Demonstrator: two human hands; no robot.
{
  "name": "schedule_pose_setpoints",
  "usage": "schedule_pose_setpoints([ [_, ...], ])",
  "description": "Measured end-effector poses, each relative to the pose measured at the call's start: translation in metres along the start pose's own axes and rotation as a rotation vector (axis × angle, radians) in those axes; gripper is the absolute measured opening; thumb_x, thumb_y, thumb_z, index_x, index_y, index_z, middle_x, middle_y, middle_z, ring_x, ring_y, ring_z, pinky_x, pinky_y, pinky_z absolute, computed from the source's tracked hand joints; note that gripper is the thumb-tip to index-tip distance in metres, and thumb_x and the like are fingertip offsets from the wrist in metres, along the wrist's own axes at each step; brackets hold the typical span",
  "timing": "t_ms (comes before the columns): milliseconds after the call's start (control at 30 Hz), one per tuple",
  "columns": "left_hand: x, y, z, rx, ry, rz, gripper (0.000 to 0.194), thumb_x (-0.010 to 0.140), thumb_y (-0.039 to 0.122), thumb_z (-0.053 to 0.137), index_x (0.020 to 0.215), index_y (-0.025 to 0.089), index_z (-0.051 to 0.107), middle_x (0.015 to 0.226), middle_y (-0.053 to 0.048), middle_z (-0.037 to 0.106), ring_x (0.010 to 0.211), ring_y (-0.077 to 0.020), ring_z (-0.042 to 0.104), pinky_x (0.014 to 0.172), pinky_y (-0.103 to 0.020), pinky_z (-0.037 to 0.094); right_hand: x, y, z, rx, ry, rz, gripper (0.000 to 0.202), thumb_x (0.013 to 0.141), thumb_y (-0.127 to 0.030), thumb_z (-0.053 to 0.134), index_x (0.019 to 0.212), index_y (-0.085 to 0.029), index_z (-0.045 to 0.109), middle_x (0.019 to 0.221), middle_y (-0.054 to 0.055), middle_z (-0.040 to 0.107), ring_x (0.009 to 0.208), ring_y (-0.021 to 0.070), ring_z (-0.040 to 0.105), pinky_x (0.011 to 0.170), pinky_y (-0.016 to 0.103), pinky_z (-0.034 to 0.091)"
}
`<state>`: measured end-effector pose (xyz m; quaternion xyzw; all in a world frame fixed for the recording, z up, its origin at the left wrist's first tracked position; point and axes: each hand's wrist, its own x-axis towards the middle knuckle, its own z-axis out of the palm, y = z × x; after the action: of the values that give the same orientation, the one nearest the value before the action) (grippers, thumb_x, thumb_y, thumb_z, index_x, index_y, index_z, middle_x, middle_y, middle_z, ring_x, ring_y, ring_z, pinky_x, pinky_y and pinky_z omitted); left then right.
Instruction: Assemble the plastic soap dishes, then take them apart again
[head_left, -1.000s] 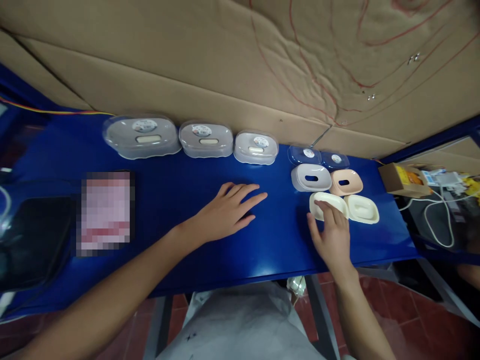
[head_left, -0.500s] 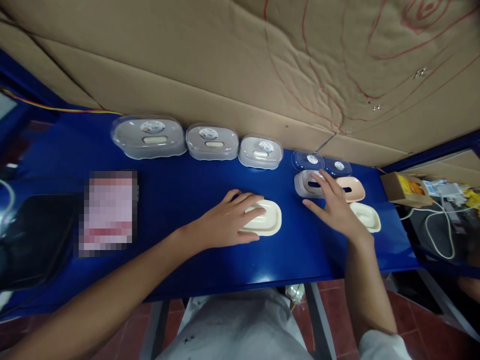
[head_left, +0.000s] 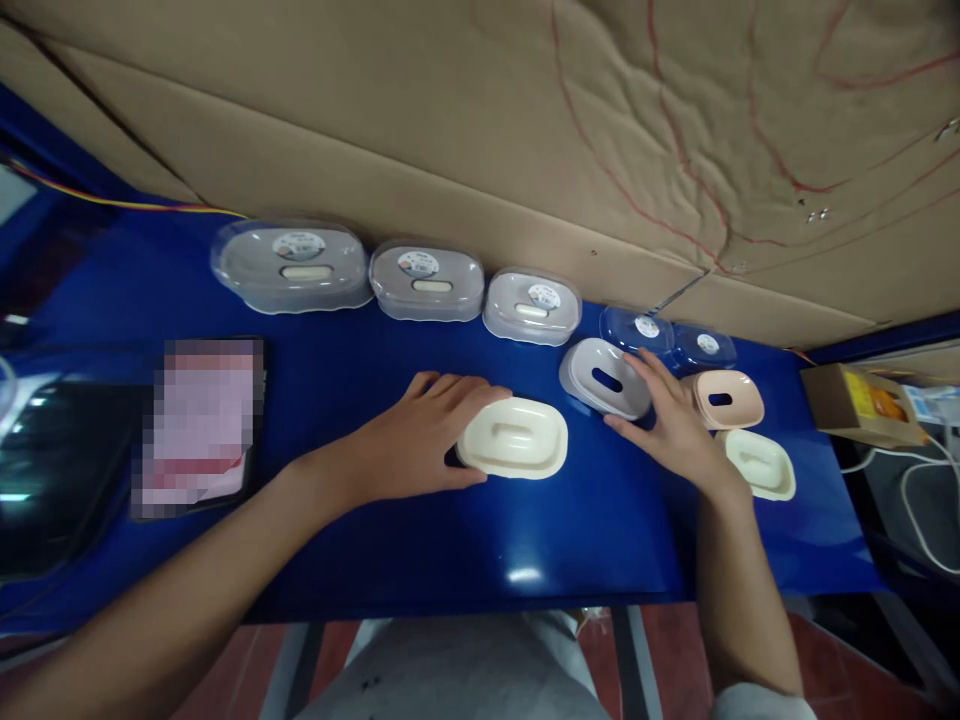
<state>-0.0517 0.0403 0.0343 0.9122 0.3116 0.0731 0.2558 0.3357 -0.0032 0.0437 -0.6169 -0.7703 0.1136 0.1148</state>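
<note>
A person's left hand [head_left: 409,440] rests on the blue worktop [head_left: 450,540] with its fingers [head_left: 480,398] curled loosely against the left end of a cream soap-dish tray [head_left: 514,438], touching it but not closed round it. Half a second earlier the same fingers lay flat over the tray's top; a second ago the tray sat at the right of the worktop under the right hand. The right hand [head_left: 675,425] now cups the near edge of a white slotted insert [head_left: 606,375], fingers spread and thumb underneath, tipping it up off the surface. Half a second ago that insert lay flat in its place.

Counted across the worktop: three large clear lidded boxes [head_left: 294,264] along the cardboard backing [head_left: 480,130], two small clear lids [head_left: 636,327] beside them, two cream trays, one white insert and one pink slotted insert [head_left: 726,398]. The second cream tray [head_left: 763,463] lies just beyond the right wrist, next to the pink one.

The cream tray at centre is a rounded rectangle of matt plastic with a raised oval rib in the middle, lying level near the front half of the worktop. The white insert is the same shape, with a dark oval slot through its centre. A blurred pinkish pad [head_left: 202,425] lies to the left.
</note>
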Motion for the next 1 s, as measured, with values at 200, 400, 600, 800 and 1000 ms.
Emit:
schedule_pose_setpoints([
  [200, 0.010, -0.004, 0.015, 0.004, 0.068, -0.066, 0.094, 0.093, 0.048, 0.083, 0.166, 0.023, 0.029, 0.164, -0.015, 0.053, 0.143, -0.0384, 0.052, 0.118, -0.049, 0.032, 0.005, -0.015, 0.004, 0.222, 0.139, -0.102, 0.074, 0.093, -0.051, 0.082, 0.156, -0.033, 0.049, 0.160, 0.013, 0.055, 0.153, 0.0369, 0.051, 0.128, 0.061, 0.042],
  [400, 0.011, -0.008, 0.022, -0.043, 0.107, -0.087, 0.120, 0.088, 0.054, 0.087, 0.174, 0.027, 0.008, 0.169, -0.017, 0.047, 0.146, -0.0412, 0.049, 0.119, -0.051, 0.032, -0.002, -0.049, 0.009, 0.270, -0.003, -0.259, 0.075, 0.092, -0.046, 0.084, 0.156, -0.034, 0.046, 0.166, 0.014, 0.050, 0.155, 0.0367, 0.049, 0.124, 0.060, 0.047],
  [600, 0.012, -0.009, 0.025, -0.068, 0.135, -0.083, 0.122, 0.087, 0.051, 0.089, 0.175, 0.029, 0.008, 0.165, -0.017, 0.051, 0.145, -0.0417, 0.050, 0.119, -0.052, 0.033, 0.002, -0.061, 0.034, 0.263, -0.052, -0.345, 0.075, 0.097, -0.045, 0.079, 0.162, -0.034, 0.042, 0.170, 0.015, 0.045, 0.157, 0.0361, 0.045, 0.124, 0.061, 0.047],
  [800, 0.012, -0.010, 0.027, -0.113, 0.153, -0.033, 0.127, 0.082, 0.049, 0.094, 0.175, 0.030, 0.010, 0.167, -0.017, 0.049, 0.144, -0.0394, 0.051, 0.120, -0.052, 0.034, 0.002, -0.067, 0.045, 0.203, -0.017, -0.401, 0.086, 0.100, -0.043, 0.075, 0.172, -0.037, 0.029, 0.176, 0.012, 0.037, 0.160, 0.0375, 0.040, 0.126, 0.063, 0.044],
  [1000, 0.012, -0.012, 0.028, -0.196, 0.118, -0.023, 0.120, 0.085, 0.041, 0.092, 0.176, 0.034, 0.014, 0.171, -0.015, 0.042, 0.152, -0.0383, 0.043, 0.125, -0.055, 0.033, 0.001, -0.071, 0.048, 0.146, 0.000, -0.414, 0.090, 0.101, -0.042, 0.073, 0.175, -0.038, 0.023, 0.178, 0.010, 0.035, 0.160, 0.0385, 0.039, 0.126, 0.064, 0.043],
])
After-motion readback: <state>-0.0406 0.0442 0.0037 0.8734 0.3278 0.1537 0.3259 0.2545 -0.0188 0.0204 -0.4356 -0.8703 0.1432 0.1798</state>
